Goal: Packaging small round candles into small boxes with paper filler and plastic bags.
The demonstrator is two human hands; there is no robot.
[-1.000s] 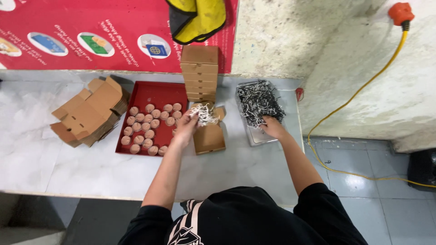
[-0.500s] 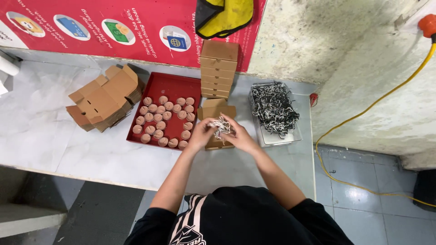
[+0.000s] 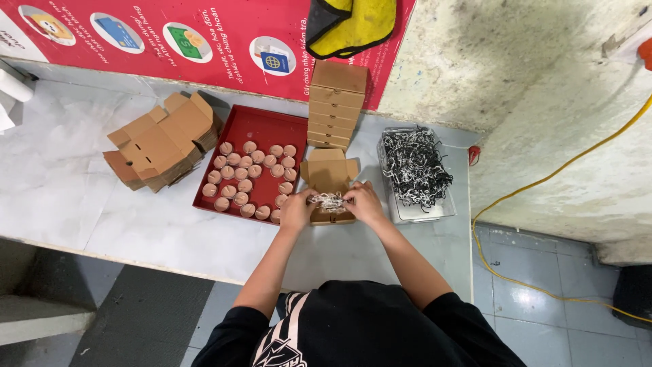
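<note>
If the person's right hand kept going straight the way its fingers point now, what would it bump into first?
The right hand points left, into the shredded paper it pinches over the small open cardboard box. Just beyond that lies the left hand, then probably the red tray of round pieces.

Small packing workshop, stacked flat cartons (image 3: 163, 141), red tray (image 3: 255, 129) of round pieces, rough stained wall (image 3: 516, 61)

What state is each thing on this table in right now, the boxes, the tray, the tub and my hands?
Small box: open, lid up, shredded paper going in.
Stack of boxes: closed, piled against the wall.
Flat boxes: unfolded, heaped.
Red tray: partly filled with round pieces.
Clear tub: full of shredded paper.
Left hand: holding shredded paper.
Right hand: holding the same paper.
</note>
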